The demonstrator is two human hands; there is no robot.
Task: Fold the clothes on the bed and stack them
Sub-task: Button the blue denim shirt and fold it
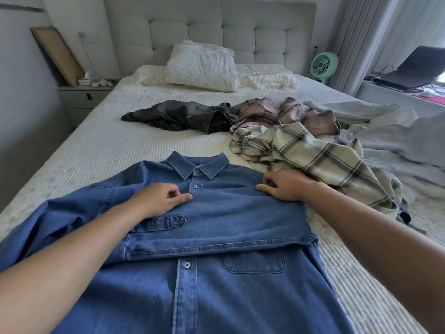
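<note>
A blue denim shirt (216, 280) lies front up on the bed (101, 145), collar away from me. One sleeve is folded across its chest. My left hand (159, 198) rests on that sleeve near the cuff, with curled fingers and thumb pinching its upper edge. My right hand (286, 186) pinches the same edge at the shoulder fold. Behind the shirt lie a crumpled cream plaid shirt (313, 150), a pink plaid shirt (289, 112) and a dark grey garment (178, 116), all unfolded.
A rumpled pale grey duvet (397, 131) fills the bed's right side. Pillows (202, 66) lean at the tufted headboard. A nightstand (81, 97) stands to the left, a green fan (322, 63) and a laptop (414, 71) to the right.
</note>
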